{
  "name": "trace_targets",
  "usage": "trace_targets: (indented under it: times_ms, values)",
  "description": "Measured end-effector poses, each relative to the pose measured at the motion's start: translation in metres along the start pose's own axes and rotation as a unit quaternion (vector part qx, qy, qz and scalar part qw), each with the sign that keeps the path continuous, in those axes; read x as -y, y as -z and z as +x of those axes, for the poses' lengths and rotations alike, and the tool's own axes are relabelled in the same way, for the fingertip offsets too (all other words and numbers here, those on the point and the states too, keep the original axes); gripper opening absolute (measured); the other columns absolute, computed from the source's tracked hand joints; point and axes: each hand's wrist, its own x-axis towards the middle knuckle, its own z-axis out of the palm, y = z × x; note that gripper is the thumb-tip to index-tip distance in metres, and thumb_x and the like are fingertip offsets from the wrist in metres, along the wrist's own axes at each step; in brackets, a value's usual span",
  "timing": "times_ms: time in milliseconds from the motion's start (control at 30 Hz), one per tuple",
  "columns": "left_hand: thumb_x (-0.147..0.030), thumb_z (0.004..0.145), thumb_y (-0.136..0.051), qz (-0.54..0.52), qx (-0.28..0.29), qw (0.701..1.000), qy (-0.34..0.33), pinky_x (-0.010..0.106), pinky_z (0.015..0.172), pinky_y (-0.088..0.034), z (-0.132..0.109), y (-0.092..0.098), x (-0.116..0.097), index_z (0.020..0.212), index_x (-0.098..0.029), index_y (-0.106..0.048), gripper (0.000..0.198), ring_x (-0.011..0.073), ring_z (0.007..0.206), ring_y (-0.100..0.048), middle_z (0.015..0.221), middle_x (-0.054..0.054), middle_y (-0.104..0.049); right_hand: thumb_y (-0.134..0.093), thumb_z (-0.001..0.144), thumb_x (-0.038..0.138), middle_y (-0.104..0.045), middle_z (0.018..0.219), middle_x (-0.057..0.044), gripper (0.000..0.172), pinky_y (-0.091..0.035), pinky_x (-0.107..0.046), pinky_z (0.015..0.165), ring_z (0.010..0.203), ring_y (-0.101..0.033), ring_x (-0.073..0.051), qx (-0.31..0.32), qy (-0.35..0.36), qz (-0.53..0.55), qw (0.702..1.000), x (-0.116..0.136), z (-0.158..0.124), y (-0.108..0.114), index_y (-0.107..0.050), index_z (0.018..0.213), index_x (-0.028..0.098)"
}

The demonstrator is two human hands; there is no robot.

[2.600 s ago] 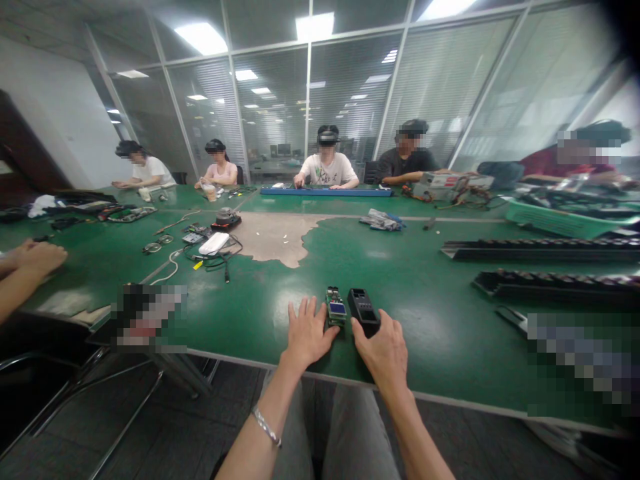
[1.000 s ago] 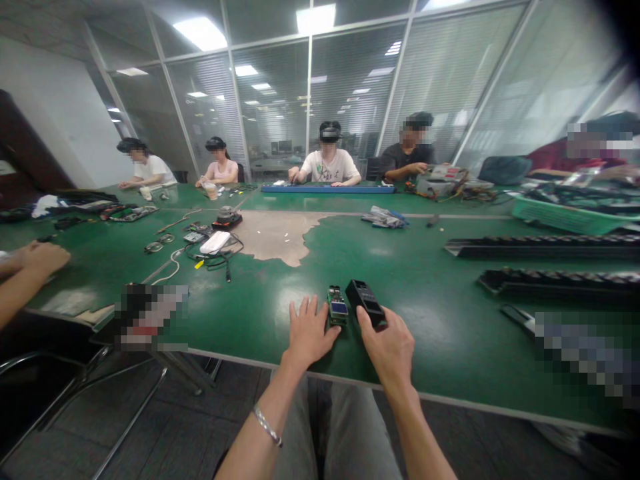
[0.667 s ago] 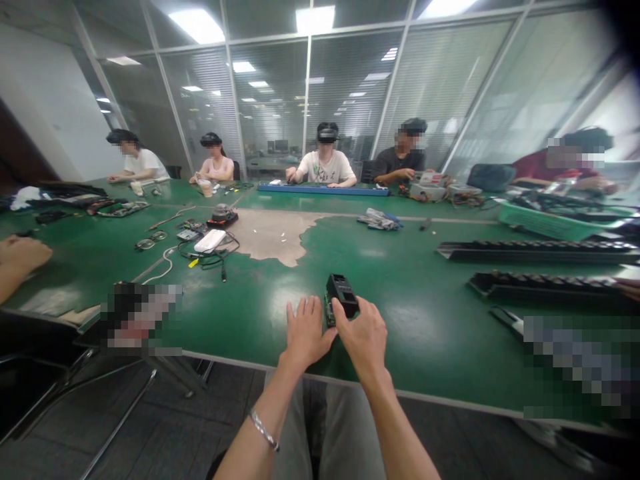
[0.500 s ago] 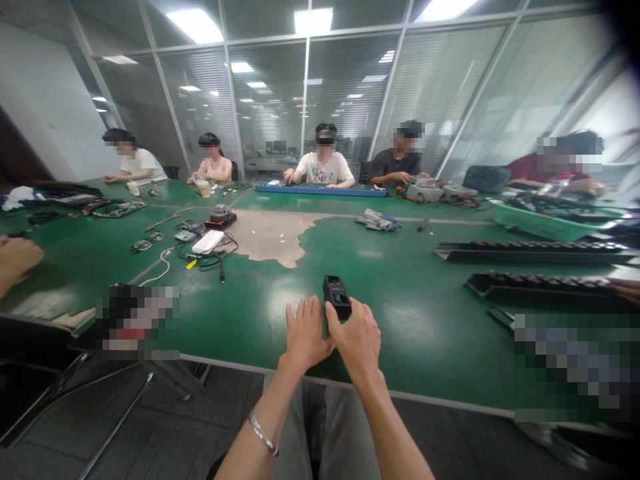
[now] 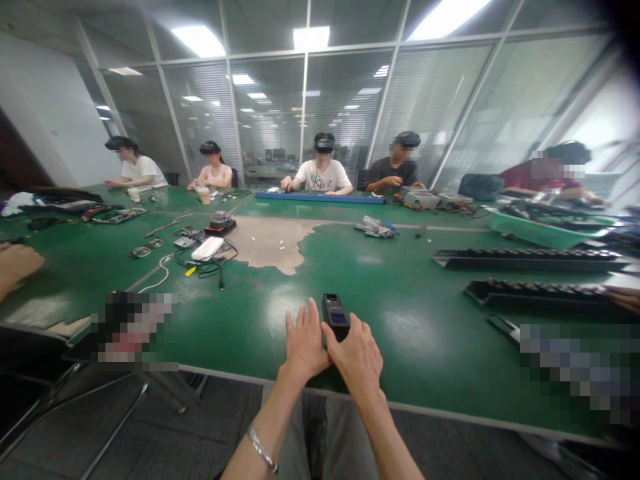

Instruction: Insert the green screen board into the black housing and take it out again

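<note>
A small black rectangular device (image 5: 335, 311) with a dark little screen and openings on its top face is on the green table in front of me. My right hand (image 5: 359, 353) holds its near end, thumb on the left side and fingers on the right. My left hand (image 5: 306, 343) lies beside the device with its fingers spread, holding nothing. The base of my left hand is close to my right thumb. Part of the device's near end is hidden by my right hand.
A white adapter-like box (image 5: 208, 249) with black cables lies ahead left. Grey gloves (image 5: 376, 227) are farther ahead. Long black metal channels (image 5: 530, 259) and a green basket (image 5: 545, 230) stand to the right. Several people sit around the table (image 5: 240, 313).
The device and my right hand have shifted slightly toward me. Its screen now looks dark blue rather than greenish. My left hand stays beside it, and the view has tilted up a little.
</note>
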Motion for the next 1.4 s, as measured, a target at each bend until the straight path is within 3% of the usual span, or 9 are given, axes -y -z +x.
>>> trace_targets:
  times_ms: [167,400,533,700,867,1000,1133,1300,1400]
  values:
    - [-0.041,0.086,-0.042,-0.014,-0.007,1.0,0.002,0.057,0.121,-0.006,0.0,-0.001,0.0,0.154,-0.007,0.017,0.097,0.0316,0.149,-0.019,0.162,0.016,-0.022,-0.05,0.087,0.061,-0.059,0.122,-0.016,0.069,-0.044,-0.034,0.085,0.109,-0.061,-0.028,-0.013,0.008,0.014,1.0,-0.001,0.004,0.002,-0.048,0.137,0.012]
    - [-0.045,0.082,-0.046,0.01,0.005,1.0,-0.006,0.059,0.121,-0.005,0.0,-0.001,0.002,0.158,-0.008,-0.002,0.095,0.034,0.149,-0.017,0.164,0.013,-0.017,-0.051,0.089,0.052,-0.065,0.1,-0.01,0.041,-0.041,-0.031,0.079,0.091,-0.062,-0.023,-0.026,0.032,0.066,0.997,0.0,0.008,0.002,-0.063,0.108,0.017]
    - [-0.055,0.081,-0.048,0.024,0.027,0.999,-0.009,0.06,0.12,-0.006,0.001,0.001,0.001,0.158,-0.011,-0.01,0.096,0.0346,0.15,-0.016,0.165,0.011,-0.012,-0.052,0.089,0.053,-0.066,0.1,-0.01,0.042,-0.04,-0.031,0.077,0.089,-0.061,-0.023,-0.065,0.046,0.104,0.991,0.002,0.013,0.008,-0.064,0.108,0.018]
    - [-0.069,0.082,-0.042,0.034,0.031,0.999,0.0,0.061,0.12,-0.004,0.003,-0.001,-0.001,0.158,-0.009,-0.005,0.103,0.0347,0.15,-0.015,0.164,0.014,-0.015,-0.052,0.088,0.058,-0.066,0.101,-0.011,0.048,-0.041,-0.032,0.079,0.09,-0.059,-0.023,-0.124,0.057,0.148,0.98,-0.007,0.026,0.018,-0.065,0.111,0.017]
    - [-0.085,0.074,-0.046,0.019,0.022,1.0,-0.002,0.061,0.12,-0.003,0.003,-0.003,-0.001,0.158,-0.009,0.001,0.122,0.036,0.15,-0.013,0.163,0.016,-0.016,-0.052,0.087,0.059,-0.063,0.109,-0.017,0.053,-0.036,-0.042,0.096,0.107,-0.052,-0.029,-0.205,0.069,0.12,0.969,-0.038,0.037,0.011,-0.069,0.104,0.012]
    - [-0.088,0.072,-0.046,0.017,0.019,1.0,-0.005,0.061,0.12,-0.005,0.003,-0.003,0.0,0.157,-0.008,0.002,0.126,0.0364,0.15,-0.013,0.163,0.016,-0.015,-0.053,0.085,0.06,-0.058,0.126,-0.017,0.052,-0.037,-0.047,0.092,0.117,-0.044,-0.035,-0.183,0.002,0.068,0.981,-0.054,0.031,0.0,-0.071,0.105,0.015]
    - [-0.088,0.073,-0.046,0.027,0.025,0.999,-0.004,0.06,0.12,-0.006,0.004,-0.001,-0.001,0.157,-0.007,0.001,0.125,0.037,0.15,-0.013,0.163,0.017,-0.012,-0.052,0.085,0.06,-0.054,0.134,-0.017,0.052,-0.038,-0.051,0.093,0.123,-0.04,-0.037,-0.147,-0.013,0.036,0.988,-0.055,0.021,-0.006,-0.07,0.11,0.017]
    - [-0.087,0.074,-0.045,0.033,0.034,0.999,-0.001,0.061,0.12,-0.006,0.004,0.002,-0.004,0.157,-0.008,0.002,0.124,0.0376,0.15,-0.013,0.163,0.017,-0.015,-0.046,0.088,0.063,-0.049,0.14,-0.023,0.074,-0.039,-0.051,0.098,0.128,-0.04,-0.037,-0.126,0.03,0.027,0.991,-0.069,0.015,-0.009,-0.055,0.135,0.007]
    - [-0.087,0.074,-0.044,0.037,0.033,0.999,0.003,0.059,0.121,-0.006,0.004,0.002,-0.005,0.158,-0.009,0.0,0.123,0.0371,0.15,-0.012,0.163,0.017,-0.014,-0.033,0.096,0.052,-0.046,0.143,-0.024,0.068,-0.037,-0.047,0.104,0.132,-0.039,-0.033,-0.136,0.088,0.027,0.986,-0.09,0.012,-0.007,-0.049,0.139,0.002]
